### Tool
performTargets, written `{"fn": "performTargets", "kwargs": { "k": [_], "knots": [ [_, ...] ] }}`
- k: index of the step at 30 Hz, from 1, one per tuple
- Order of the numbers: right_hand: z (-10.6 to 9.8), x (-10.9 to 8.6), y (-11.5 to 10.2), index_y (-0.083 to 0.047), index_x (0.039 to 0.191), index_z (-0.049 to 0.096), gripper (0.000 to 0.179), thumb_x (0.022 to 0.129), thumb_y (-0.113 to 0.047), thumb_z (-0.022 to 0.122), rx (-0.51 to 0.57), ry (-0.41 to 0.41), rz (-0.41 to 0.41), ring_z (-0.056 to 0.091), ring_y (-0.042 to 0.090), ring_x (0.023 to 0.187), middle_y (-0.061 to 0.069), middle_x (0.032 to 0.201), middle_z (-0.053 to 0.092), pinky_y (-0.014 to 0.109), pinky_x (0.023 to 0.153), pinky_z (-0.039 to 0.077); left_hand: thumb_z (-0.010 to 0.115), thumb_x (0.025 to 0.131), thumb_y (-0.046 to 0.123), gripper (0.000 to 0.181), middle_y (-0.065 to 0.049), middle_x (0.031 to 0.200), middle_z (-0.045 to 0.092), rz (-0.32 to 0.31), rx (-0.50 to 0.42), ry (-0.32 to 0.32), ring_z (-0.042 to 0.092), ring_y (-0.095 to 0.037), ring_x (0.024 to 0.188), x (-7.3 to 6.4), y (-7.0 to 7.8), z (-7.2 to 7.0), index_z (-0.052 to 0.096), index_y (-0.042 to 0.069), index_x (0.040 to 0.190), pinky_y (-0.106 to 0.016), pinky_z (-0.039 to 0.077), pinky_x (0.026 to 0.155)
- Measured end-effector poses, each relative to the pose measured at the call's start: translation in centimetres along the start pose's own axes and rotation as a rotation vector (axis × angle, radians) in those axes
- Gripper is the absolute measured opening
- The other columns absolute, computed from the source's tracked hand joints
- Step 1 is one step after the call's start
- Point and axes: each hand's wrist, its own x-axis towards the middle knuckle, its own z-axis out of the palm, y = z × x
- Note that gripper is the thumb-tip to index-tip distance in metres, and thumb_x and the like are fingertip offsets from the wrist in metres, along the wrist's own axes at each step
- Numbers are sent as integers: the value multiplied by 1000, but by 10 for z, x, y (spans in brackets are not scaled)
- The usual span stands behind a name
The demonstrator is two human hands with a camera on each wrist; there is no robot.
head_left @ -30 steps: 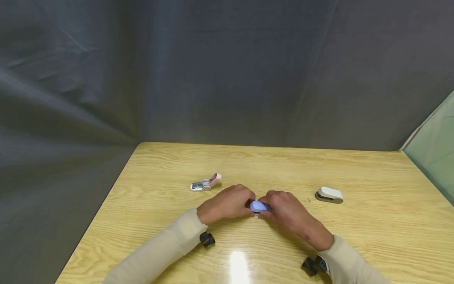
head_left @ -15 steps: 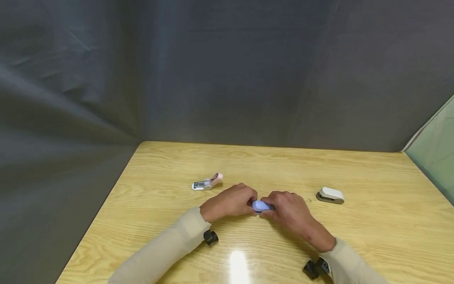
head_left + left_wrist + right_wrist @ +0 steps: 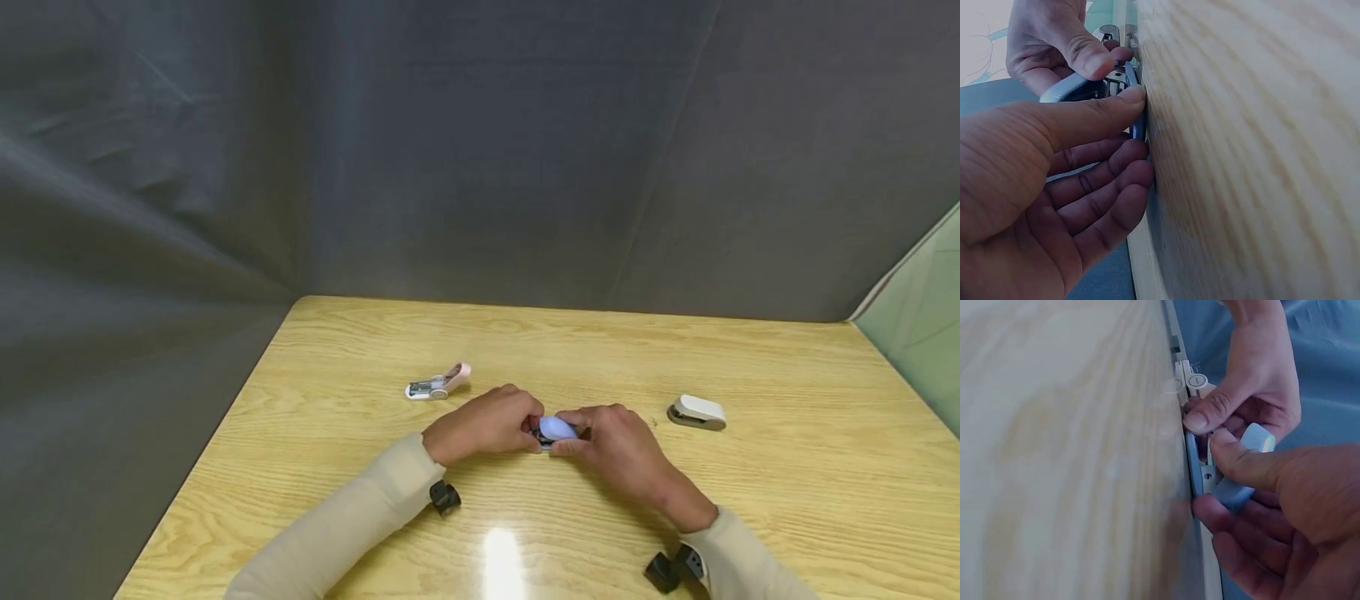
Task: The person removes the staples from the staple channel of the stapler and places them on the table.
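Observation:
A small blue stapler is between my two hands at the middle of the table, its top cover raised from its base. My left hand pinches the low, flat base between thumb and fingers, right at the tabletop. With thumb and fingers my right hand holds the blue cover, tilted up in the right wrist view. Metal parts show between cover and base. To the left lies a pink and white stapler, its top swung up. A white and grey stapler rests at the right, closed.
The wooden table ends at a dark curtain behind it and on the left. Each sleeve carries a small black wrist camera, the left camera and the right camera.
The blue stapler's cover has lifted away from its base, exposing the metal parts at its left end. My right fingers have tilted with the cover; my left hand has barely moved.

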Motion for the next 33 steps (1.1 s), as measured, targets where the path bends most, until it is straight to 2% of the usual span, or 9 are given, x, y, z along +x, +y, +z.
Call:
{"fn": "performTargets", "kwargs": {
  "k": [5, 10, 12, 15, 22, 28, 33],
  "knots": [
    [-6, 3, 4, -8, 114, 78, 25, 90, -15, 81, 179, -102, 39, 71, 7, 81, 0, 103, 75, 26, 68, 55, 84, 89, 19, 24, 12, 69, 57, -16, -7, -1, 49, -4, 62, -1, 1, 0, 64, 18, 77, -19, 40, 59],
    [-14, 4, 8, -2, 122, 73, 27, 96, -11, 74, 374, -208, 66, 73, 17, 84, 11, 112, 73, 31, 68, 59, 85, 89, 20, 24, 11, 69, 57, -21, -7, -3, 49, -5, 61, -1, 2, -3, 64, 17, 77, -19, 40, 59],
    [-16, 4, 10, 2, 125, 71, 31, 96, -9, 73, 454, -232, 90, 73, 21, 86, 16, 117, 71, 33, 70, 59, 84, 90, 20, 23, 10, 69, 57, -18, -10, -3, 49, -5, 61, 0, 2, -4, 64, 17, 78, -19, 40, 59],
    [-18, 3, 14, 4, 129, 69, 35, 97, -10, 73, 517, -249, 115, 72, 22, 94, 16, 119, 72, 32, 76, 59, 83, 90, 19, 23, 10, 69, 57, -18, -17, -8, 48, -6, 60, 1, 3, -5, 64, 16, 78, -20, 39, 59],
    [-18, -1, 22, 5, 131, 66, 37, 98, -11, 71, 576, -270, 120, 69, 22, 104, 12, 117, 73, 30, 86, 55, 84, 90, 19, 26, 10, 67, 55, -23, -25, -21, 45, -6, 59, 0, 3, -5, 62, 18, 75, -20, 37, 58],
    [-17, -6, 29, 7, 133, 64, 36, 101, -8, 67, 633, -273, 107, 68, 24, 109, 17, 123, 70, 30, 88, 54, 85, 88, 17, 29, 9, 65, 51, -18, -47, -21, 43, -4, 58, 1, 3, -4, 60, 17, 73, -19, 36, 59],
    [-18, -7, 31, 2, 131, 65, 30, 103, -11, 64, 585, -282, 73, 66, 26, 108, 14, 121, 68, 30, 87, 54, 86, 87, 17, 31, 10, 64, 50, -12, -58, -14, 41, -4, 58, 2, 3, -4, 60, 17, 71, -19, 36, 59]
  ]
}}
